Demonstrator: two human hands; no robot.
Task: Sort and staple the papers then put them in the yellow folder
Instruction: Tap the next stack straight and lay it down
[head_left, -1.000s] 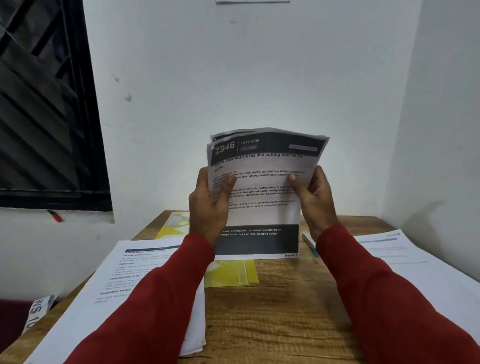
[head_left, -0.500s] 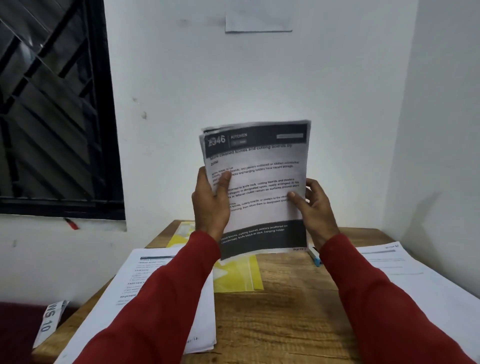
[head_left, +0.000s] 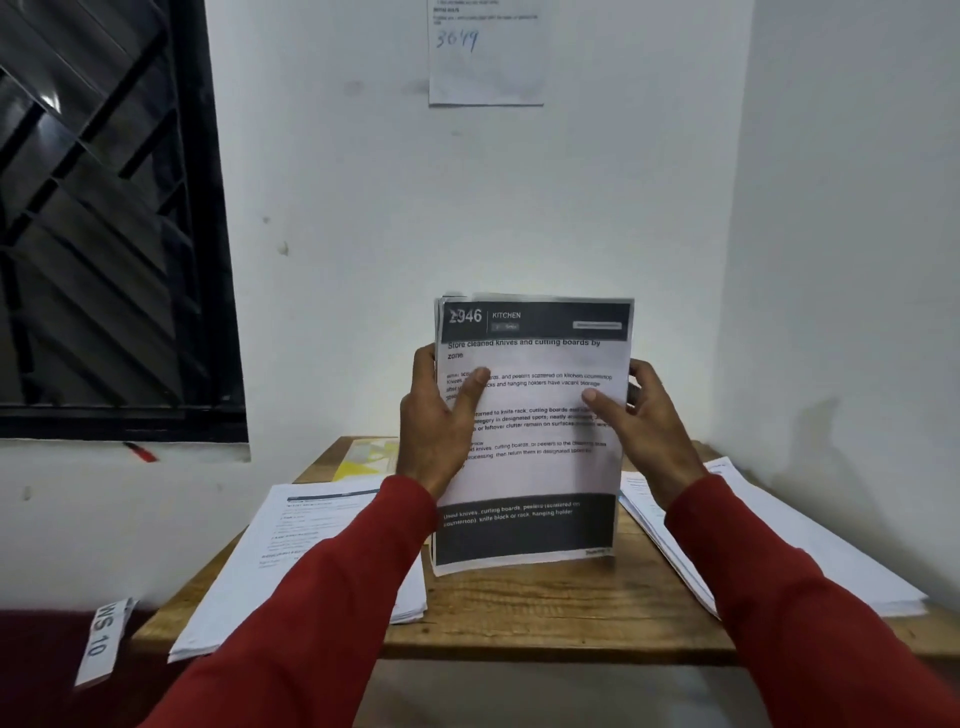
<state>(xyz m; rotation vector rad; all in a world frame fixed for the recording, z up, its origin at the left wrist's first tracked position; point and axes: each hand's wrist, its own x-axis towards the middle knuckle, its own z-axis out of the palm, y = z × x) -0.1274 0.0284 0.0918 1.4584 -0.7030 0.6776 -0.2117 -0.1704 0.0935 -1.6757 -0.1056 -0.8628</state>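
— White walls and a wooden desk (head_left: 545, 618) in the corner; what are we holding?

— Our left hand (head_left: 441, 421) grips the left edge of the sheaf of papers (head_left: 530, 441), thumb across the print. Our right hand (head_left: 644, 421) pinches the right edge, fingers curled behind. The sheaf stands upright between our hands, its bottom edge on or just above the desk; we cannot tell which.

— How will it handle?

— Light and floppy, we judge. The sheets will likely slide and fan, so we should hold both long edges and square them up before stapling a top corner.

— And around us?

— Behind our left hand, part of the yellow folder (head_left: 363, 457) shows. A paper stack (head_left: 311, 545) lies under our left sleeve, another stack (head_left: 810, 561) beyond our right wrist. We see no stapler. The left stack crowds the folder.
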